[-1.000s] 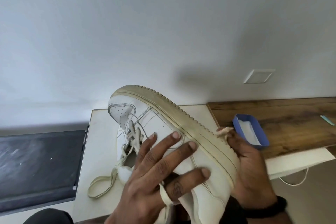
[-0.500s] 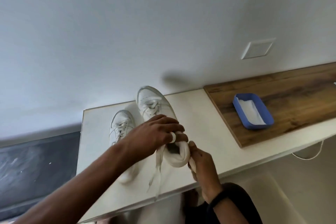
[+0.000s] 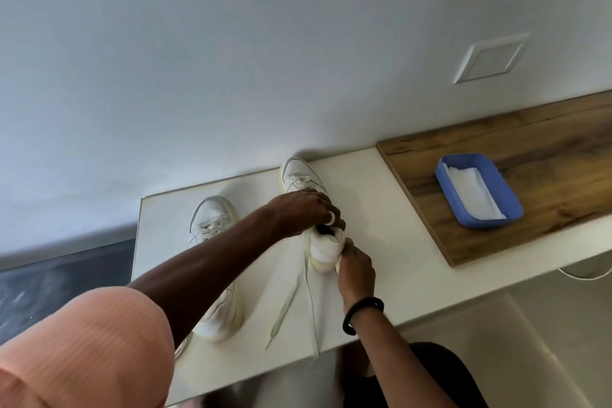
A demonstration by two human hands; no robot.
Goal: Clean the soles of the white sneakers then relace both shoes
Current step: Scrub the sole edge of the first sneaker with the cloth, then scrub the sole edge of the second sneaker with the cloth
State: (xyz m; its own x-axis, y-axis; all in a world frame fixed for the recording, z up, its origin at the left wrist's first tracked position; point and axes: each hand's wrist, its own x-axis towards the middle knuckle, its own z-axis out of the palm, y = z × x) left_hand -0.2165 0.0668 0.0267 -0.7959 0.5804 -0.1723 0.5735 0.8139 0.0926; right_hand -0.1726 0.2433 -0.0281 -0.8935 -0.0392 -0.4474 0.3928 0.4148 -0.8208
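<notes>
Two white sneakers stand upright on the white table (image 3: 381,209), toes toward the wall. The right sneaker (image 3: 299,175) is under both my hands. My left hand (image 3: 306,212) lies over its tongue and collar, fingers curled round the opening. My right hand (image 3: 356,267) grips its heel from behind, with something pale pinched between the fingers. Its loose laces (image 3: 288,305) trail toward the table's near edge. The left sneaker (image 3: 212,219) stands beside it, partly hidden by my left forearm.
A blue tray (image 3: 511,199) holding a white wipe sits on a wooden board (image 3: 546,149) at the right. A white wall stands right behind the table. A white cable (image 3: 586,275) hangs below the table's right edge. Dark floor lies at the left.
A second ago I held the right sneaker up on its side, sole edge showing. It now stands on the table beside the other, and both hands stay on it.
</notes>
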